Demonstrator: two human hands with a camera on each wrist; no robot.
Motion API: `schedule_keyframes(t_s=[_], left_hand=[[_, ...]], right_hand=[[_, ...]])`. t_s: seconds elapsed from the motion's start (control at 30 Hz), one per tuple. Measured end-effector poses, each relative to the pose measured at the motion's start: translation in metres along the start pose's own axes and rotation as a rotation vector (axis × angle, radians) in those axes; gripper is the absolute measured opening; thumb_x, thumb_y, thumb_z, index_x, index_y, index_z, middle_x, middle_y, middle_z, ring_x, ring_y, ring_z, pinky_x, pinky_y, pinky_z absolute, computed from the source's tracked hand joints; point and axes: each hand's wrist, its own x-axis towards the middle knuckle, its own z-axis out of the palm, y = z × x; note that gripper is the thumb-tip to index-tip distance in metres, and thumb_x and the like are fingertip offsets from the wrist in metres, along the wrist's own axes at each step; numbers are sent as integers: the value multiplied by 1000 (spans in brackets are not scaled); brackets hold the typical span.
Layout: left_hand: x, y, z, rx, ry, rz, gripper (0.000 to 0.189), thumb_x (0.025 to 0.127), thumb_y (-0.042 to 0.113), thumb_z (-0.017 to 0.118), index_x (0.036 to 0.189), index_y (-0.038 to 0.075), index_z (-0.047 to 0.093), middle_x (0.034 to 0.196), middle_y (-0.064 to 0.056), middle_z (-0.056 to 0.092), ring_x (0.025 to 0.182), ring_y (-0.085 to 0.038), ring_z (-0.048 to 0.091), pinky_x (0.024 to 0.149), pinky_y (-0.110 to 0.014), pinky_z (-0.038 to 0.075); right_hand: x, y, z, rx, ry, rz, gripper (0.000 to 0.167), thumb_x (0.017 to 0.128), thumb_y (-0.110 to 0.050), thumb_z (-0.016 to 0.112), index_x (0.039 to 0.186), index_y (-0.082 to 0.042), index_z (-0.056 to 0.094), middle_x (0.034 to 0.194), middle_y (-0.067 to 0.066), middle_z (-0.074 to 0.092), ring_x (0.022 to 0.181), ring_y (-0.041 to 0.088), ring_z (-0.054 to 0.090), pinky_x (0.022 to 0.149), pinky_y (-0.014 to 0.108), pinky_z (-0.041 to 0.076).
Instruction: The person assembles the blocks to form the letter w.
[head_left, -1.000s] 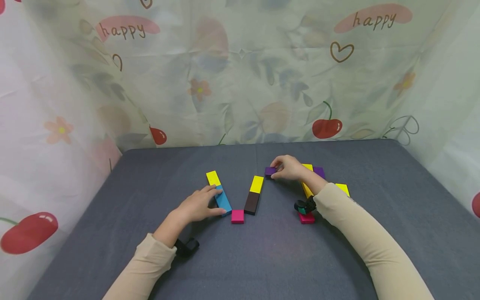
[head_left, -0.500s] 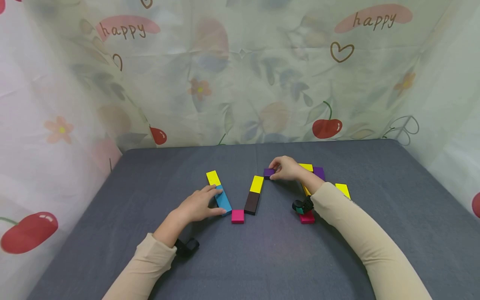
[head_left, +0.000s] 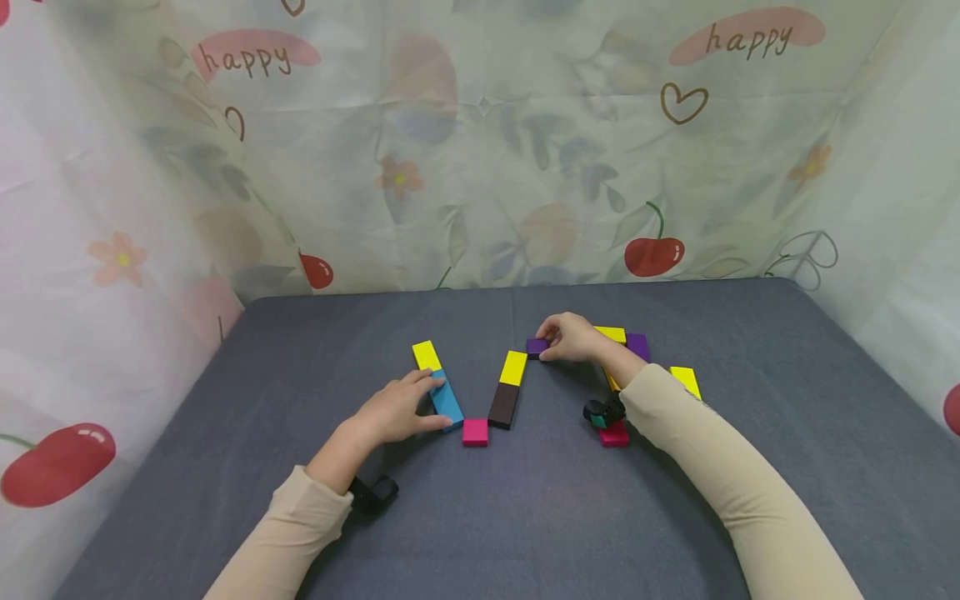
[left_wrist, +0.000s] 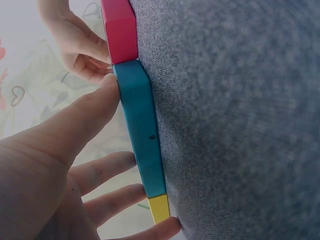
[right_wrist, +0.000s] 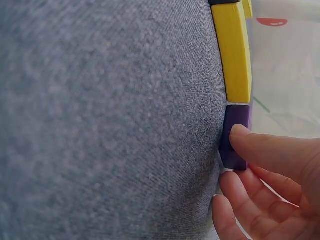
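Observation:
My left hand (head_left: 397,410) rests on a flat blue block (head_left: 447,405), its fingers fairly straight and the thumb at the near end. A yellow block (head_left: 426,356) extends the blue one at the far end. Touching the blue block's near end is a pink block (head_left: 475,432), followed by a dark brown block (head_left: 503,407) and another yellow block (head_left: 513,368). With thumb and fingers my right hand (head_left: 573,337) pinches a small purple block (right_wrist: 235,135). In the right wrist view, that purple block stands end to end with the yellow block (right_wrist: 235,55), a thin gap between them.
Under and beyond the right forearm lie more blocks: a yellow one (head_left: 611,334), a second purple one (head_left: 637,347), another yellow (head_left: 684,380) and a pink one (head_left: 615,436), partly hidden. A grey cloth (head_left: 480,525) covers the table; a patterned curtain (head_left: 480,167) hangs behind.
My right hand has slid the purple block slightly left, bringing it up to the far end of the yellow block. The left hand has stayed in place.

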Motion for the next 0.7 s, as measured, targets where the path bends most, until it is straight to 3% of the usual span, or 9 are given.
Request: schedule_keyframes(t_s=[0.7], left_hand=[[-1, 1, -1, -2, -1, 1, 69, 84, 44, 66, 140, 12, 43, 147, -15, 36, 126, -38, 44, 100, -53, 41]], right_hand=[[1, 1, 1, 13, -1, -3, 34, 82, -11, 70, 112, 2, 59, 110, 19, 60, 97, 29, 60, 88, 39, 50]])
